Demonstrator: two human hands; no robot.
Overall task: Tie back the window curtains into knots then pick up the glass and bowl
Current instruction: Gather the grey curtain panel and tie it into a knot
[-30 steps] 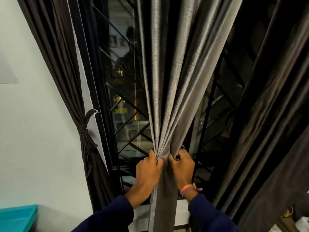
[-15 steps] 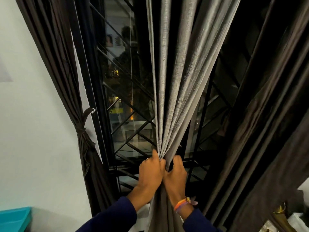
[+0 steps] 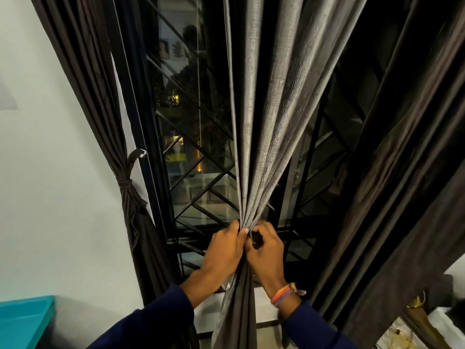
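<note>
Curtain gathered between the hands (image 3: 247, 250): grey curtain (image 3: 266, 117), fine woven crosshatch texture, lighter sheen on fold ridges.
Left of hands: tied curtain (image 3: 125, 187), dark brown, plain.
Right of hands: loose curtain (image 3: 392, 197), dark brown, plain.
Window grille (image 3: 201, 197) behind hands: black, diagonal bars.
Sleeves (image 3: 156, 321): navy.
Wristband (image 3: 284, 294), right wrist: orange, pink, purple strands.
Wall (image 3: 50, 172), far left: white.
Bin (image 3: 22, 321), lower left: teal.

The curtain (image 3: 266, 122) I gripped was coarse, woven grey cloth with a faint sheen; the window grille (image 3: 201, 197) was dark metal.
</note>
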